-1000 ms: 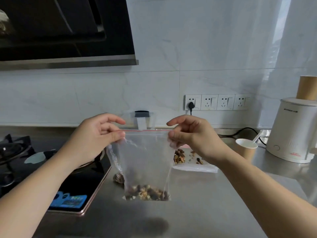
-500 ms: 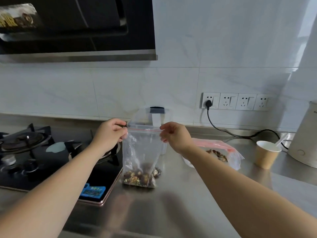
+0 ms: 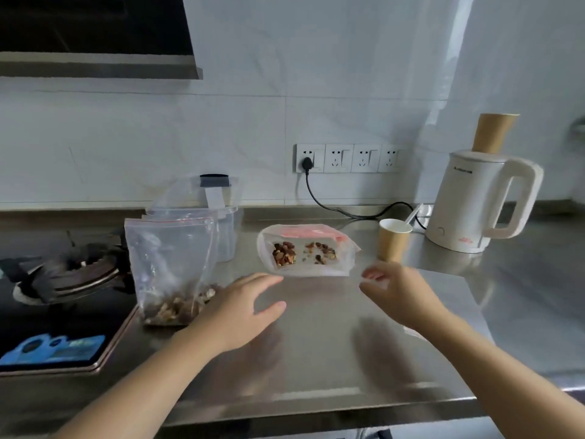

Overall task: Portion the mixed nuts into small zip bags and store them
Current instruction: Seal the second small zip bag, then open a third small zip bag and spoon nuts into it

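1. Two zip bags hold nuts. One small zip bag (image 3: 171,264) stands upright just left of the left hand's fingers, nuts heaped in its bottom. The big nut bag (image 3: 305,251) lies flat beyond both sets of fingertips, with two clumps of nuts inside.
2. One clear plastic container (image 3: 221,223) stands behind the upright bag, well beyond the left fingers; what it holds cannot be made out.
3. Two paper cups show: one paper cup (image 3: 394,239), just beyond the right fingers, has a white utensil in it; the other, upturned cup (image 3: 493,133) sits on the single white kettle (image 3: 474,201).
4. The left hand (image 3: 235,312) hovers with fingers spread and relaxed, gripping nothing.
5. The right hand (image 3: 399,296) is blurred; its fingers look loosely bent, with something clear at the fingertips, so its hold cannot be told.
6. Both hands are over the steel counter (image 3: 332,359).
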